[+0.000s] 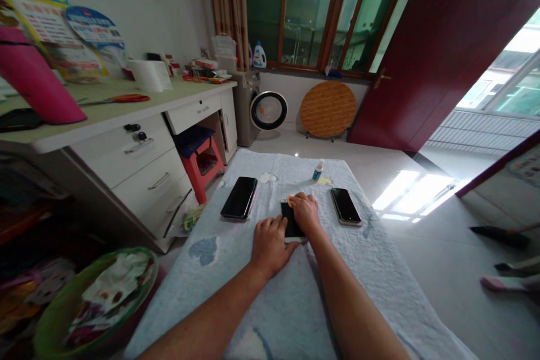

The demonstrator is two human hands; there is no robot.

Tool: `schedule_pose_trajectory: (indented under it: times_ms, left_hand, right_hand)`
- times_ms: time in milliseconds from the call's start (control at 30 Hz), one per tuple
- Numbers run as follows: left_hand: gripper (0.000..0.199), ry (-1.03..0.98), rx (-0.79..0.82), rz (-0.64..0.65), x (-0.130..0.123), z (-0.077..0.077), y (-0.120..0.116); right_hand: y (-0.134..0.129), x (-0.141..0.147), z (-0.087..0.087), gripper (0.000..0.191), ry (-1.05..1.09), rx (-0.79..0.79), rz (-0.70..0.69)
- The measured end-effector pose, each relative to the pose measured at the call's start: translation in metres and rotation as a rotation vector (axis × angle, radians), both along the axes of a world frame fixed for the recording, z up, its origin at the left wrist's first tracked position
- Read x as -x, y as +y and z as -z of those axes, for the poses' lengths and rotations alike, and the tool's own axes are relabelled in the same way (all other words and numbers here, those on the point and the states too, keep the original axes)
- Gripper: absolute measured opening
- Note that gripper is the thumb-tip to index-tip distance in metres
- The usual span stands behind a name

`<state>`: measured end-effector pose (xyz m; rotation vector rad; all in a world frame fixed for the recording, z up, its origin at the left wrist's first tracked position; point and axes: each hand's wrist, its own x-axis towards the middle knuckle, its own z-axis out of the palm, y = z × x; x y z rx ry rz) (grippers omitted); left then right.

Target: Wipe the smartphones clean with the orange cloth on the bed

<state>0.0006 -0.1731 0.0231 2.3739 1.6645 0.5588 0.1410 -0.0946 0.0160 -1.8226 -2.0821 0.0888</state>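
A smartphone [289,223] with a dark screen and white edges lies flat on a light blue blanket, partly covered by both hands. My left hand [270,244] grips its left side and lower edge, with the thumb along the bottom. My right hand [306,211] is closed over the upper part of the screen, its fingers pressing a small orange piece [290,199], mostly hidden, against the glass. To the left lies a larger black phone [240,198], and to the right another dark phone [346,206]. A small spray bottle [317,171] stands beyond my right hand.
The blanket [202,287] covers the work surface. A white desk [126,163] with drawers runs along the left, a red stool [202,160] beside it. At lower left stands a green bin [46,320] of rubbish. A washing machine [247,107] with its door open is behind.
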Motion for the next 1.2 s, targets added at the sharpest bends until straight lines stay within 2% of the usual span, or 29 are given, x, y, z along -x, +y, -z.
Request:
schedule_pose_trajectory:
  times_ms: [167, 300, 433, 567, 800, 867, 1200]
  left_hand:
    - [0.061, -0.011, -0.019, 0.001, 0.0, 0.002, 0.0]
    - [0.063, -0.034, -0.022, 0.002, 0.0, 0.006, 0.002]
    - [0.063, -0.067, -0.008, 0.009, 0.002, 0.01, 0.005]
    - [0.063, -0.084, -0.015, 0.006, 0.003, 0.01, 0.005]
    - [0.053, -0.069, -0.013, 0.026, 0.002, 0.004, 0.002]
    - [0.052, -0.062, -0.02, 0.024, 0.002, 0.004, 0.002]
    - [0.061, -0.064, -0.025, 0.0, 0.0, 0.012, 0.003]
  right_hand:
    - [0.001, -0.015, 0.003, 0.024, 0.033, -0.016, 0.098]
    - [0.002, -0.023, 0.007, 0.027, 0.052, -0.025, 0.094]
    - [0.004, -0.023, 0.01, 0.028, 0.043, -0.07, 0.046]
    - [0.009, -0.011, 0.01, 0.028, 0.03, -0.092, -0.034]
    - [0.011, 0.014, 0.008, 0.029, -0.008, -0.017, -0.257]
    - [0.008, 0.014, 0.007, 0.028, -0.014, 0.012, -0.236]
    - [-0.003, 0.001, -0.001, 0.031, -0.056, 0.015, 0.063]
